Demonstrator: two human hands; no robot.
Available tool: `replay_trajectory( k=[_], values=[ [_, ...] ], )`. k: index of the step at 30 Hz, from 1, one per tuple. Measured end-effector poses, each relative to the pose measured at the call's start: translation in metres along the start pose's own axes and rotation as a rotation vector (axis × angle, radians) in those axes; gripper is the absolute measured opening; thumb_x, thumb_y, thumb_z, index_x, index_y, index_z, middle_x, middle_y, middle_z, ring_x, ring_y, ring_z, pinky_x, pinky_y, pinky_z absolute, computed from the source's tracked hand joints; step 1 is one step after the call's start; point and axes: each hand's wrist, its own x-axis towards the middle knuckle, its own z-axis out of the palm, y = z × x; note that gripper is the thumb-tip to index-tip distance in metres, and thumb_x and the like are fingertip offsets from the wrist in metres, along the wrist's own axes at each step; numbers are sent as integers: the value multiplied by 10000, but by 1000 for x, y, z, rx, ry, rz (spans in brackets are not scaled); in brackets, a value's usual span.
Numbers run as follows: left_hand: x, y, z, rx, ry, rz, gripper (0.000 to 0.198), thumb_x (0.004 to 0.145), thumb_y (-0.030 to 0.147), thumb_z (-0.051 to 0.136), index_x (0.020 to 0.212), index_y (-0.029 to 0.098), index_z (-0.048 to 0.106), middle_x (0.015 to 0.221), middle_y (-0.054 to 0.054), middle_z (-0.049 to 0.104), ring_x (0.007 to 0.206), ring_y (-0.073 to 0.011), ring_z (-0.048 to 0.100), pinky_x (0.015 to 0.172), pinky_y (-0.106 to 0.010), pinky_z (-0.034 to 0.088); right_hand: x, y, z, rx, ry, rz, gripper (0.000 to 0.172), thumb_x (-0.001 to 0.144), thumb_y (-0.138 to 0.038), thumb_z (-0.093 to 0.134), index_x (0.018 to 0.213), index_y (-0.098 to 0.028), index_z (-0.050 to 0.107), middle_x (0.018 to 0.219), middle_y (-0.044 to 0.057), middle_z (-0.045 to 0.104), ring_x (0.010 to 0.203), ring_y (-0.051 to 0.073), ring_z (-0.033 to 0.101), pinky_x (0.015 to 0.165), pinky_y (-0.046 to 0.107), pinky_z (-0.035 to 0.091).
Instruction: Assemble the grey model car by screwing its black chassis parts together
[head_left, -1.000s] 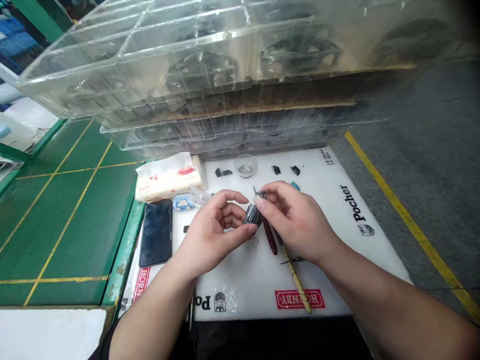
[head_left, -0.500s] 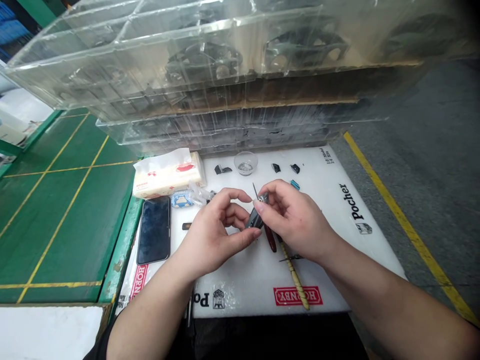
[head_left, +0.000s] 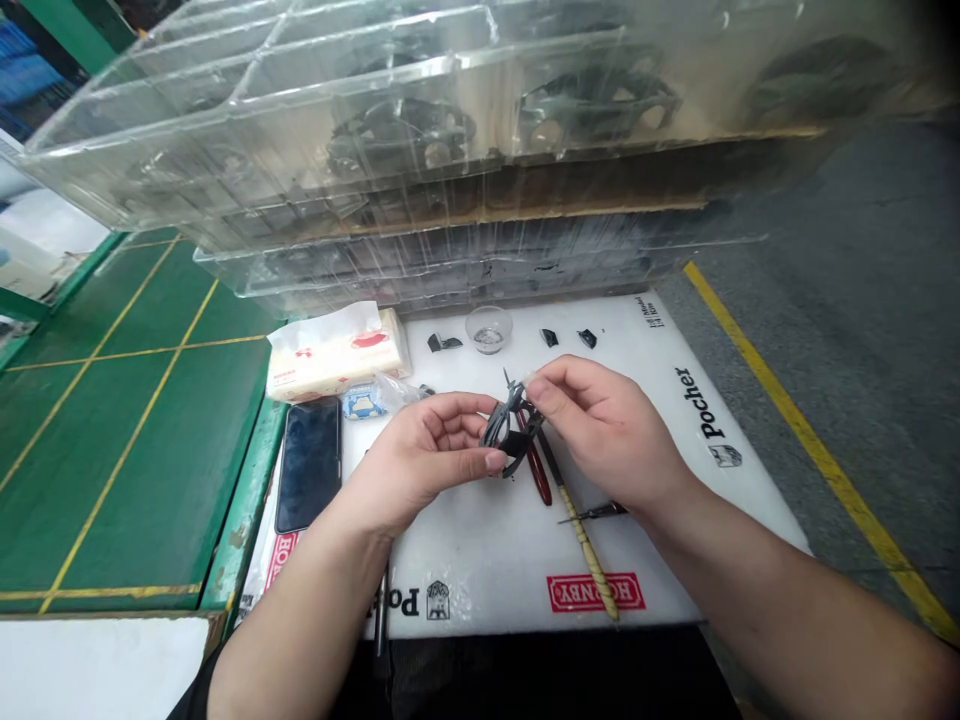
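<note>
Between my hands is a small black plastic model part [head_left: 511,427], an open, spindly frame with a thin pointed tip at the top. My right hand [head_left: 600,430] pinches its upper end with the thumb and fingertips. My left hand [head_left: 424,455] is curled palm-up, its thumb and fingertips against the part's lower side. Just below the part lies a dark red-handled tool [head_left: 535,468]. A wooden-handled tool with a wrapped grip [head_left: 589,560] sits under my right wrist, with a small metal tool [head_left: 592,514] across it.
The white cutting mat [head_left: 480,590] holds a small glass dish [head_left: 488,330], several small black parts [head_left: 444,343], a tissue pack [head_left: 337,353], a plastic bag [head_left: 382,398] and a phone [head_left: 307,465]. Stacked transparent compartment trays [head_left: 375,150] overhang the mat. A green bench [head_left: 127,430] lies left.
The black part has turned and now shows more of its open shape between my hands. My hands have spread slightly, and my left hand has opened and flattened palm-up.
</note>
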Motion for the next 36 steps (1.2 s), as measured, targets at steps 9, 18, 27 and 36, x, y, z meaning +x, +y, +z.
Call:
replay_trajectory(
  k=[9, 18, 27, 36],
  values=[
    [3, -6, 2, -5, 110, 114, 559, 707, 191, 1185, 1214, 201, 950, 1029, -61, 919, 858, -171, 850, 878, -315, 731, 2, 1, 1, -31, 35, 62, 429, 1125, -614, 708, 889, -257, 737, 908, 62, 783, 876, 253, 704, 759, 381, 534],
    [4, -2, 1, -21, 77, 130, 502, 929, 407, 1081, 1306, 175, 844, 851, -10, 859, 678, -168, 805, 710, -292, 652, -3, -2, 3, -22, -18, 52, 438, 1150, -618, 699, 884, -270, 706, 787, 30, 753, 678, 216, 658, 611, 368, 480],
    [2, 1, 2, -94, 51, 64, 431, 922, 380, 1079, 1218, 175, 843, 842, -15, 865, 645, -169, 781, 647, -298, 654, -4, -3, 3, 78, -20, 22, 526, 1089, -740, 805, 857, -272, 741, 824, 53, 735, 780, 244, 674, 615, 351, 523],
    [1, 1, -1, -93, -11, 52, 484, 870, 287, 1126, 1254, 166, 859, 882, -17, 869, 696, -159, 823, 716, -270, 672, -2, -3, 3, 84, -27, 46, 525, 1093, -724, 812, 881, -246, 767, 834, 43, 735, 767, 217, 642, 662, 354, 512]
  ],
)
